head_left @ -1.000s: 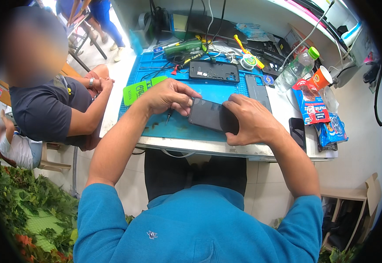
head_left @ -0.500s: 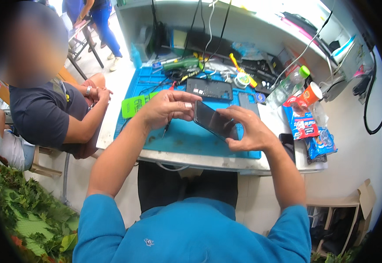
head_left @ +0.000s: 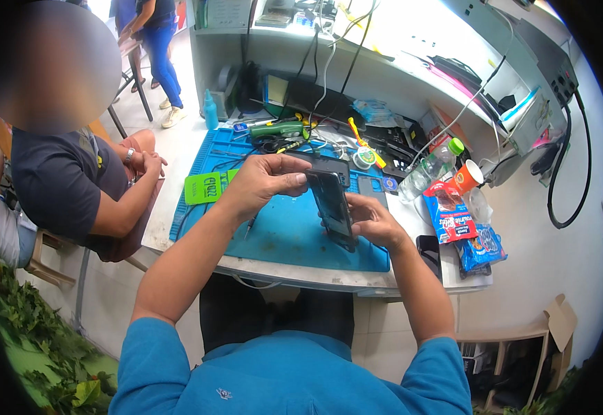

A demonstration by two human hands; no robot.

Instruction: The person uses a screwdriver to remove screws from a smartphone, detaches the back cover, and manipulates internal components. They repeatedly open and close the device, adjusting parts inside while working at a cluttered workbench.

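Observation:
A dark smartphone (head_left: 332,206) is held tilted above the blue work mat (head_left: 287,242), its glossy face showing. My left hand (head_left: 272,182) pinches the phone's upper end between thumb and fingers. Lower down, my right hand (head_left: 374,221) grips its right side, with some fingers hidden behind it. Just beyond the phone lies a black phone-shaped panel (head_left: 337,166), partly covered by it. A thin pointed tool (head_left: 249,227) rests on the mat below my left hand, close to a bright green box (head_left: 202,188).
Tools, a solder spool (head_left: 364,158) and cables crowd the back of the bench. To the right stand a clear bottle (head_left: 431,168), an orange cup (head_left: 467,177), snack packets (head_left: 446,211) and another dark phone (head_left: 428,254). A person (head_left: 73,180) sits at the left, hands clasped.
The phone has turned steeper, its lower end swinging toward me. My right hand has shifted its hold along its side, while my left keeps the upper end. The view has tilted slightly.

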